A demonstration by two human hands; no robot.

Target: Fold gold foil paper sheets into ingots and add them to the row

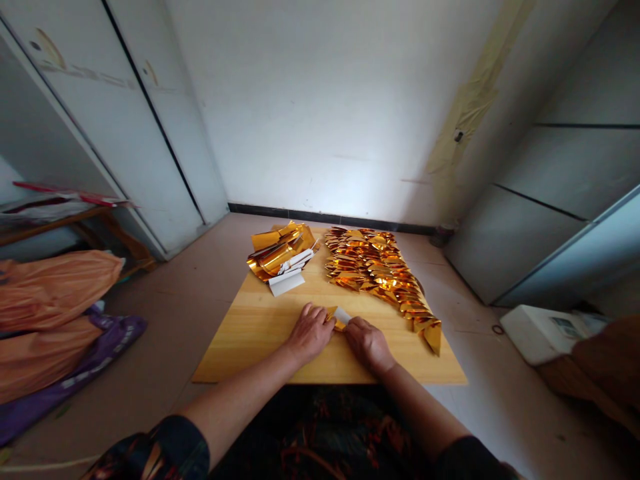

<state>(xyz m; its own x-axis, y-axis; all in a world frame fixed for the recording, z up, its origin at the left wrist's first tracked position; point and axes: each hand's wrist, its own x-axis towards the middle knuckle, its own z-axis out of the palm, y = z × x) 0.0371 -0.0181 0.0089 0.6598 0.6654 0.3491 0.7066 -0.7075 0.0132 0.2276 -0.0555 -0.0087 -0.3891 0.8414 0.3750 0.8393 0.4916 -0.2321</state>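
Observation:
Between my two hands, a sheet of gold foil paper (341,315) with a pale back lies partly folded on the wooden board (240,353). My left hand (311,330) grips its left side with curled fingers. On the right side, my right hand (367,341) is closed on the same paper, its fingertips near the fold. Beyond my left hand sits a loose pile of gold foil sheets (280,253), a white-backed sheet (287,283) at its near edge. Rows of folded gold paper pieces (370,260) cover the right part of the board, trailing toward the near right corner.
A white wall (320,120) with a dark skirting stands behind the board. Grey cabinets (145,120) rise at left, and another grey cabinet (545,200) at right. Orange bags (50,287) lie on the left; a white box (540,333) is on the floor at right.

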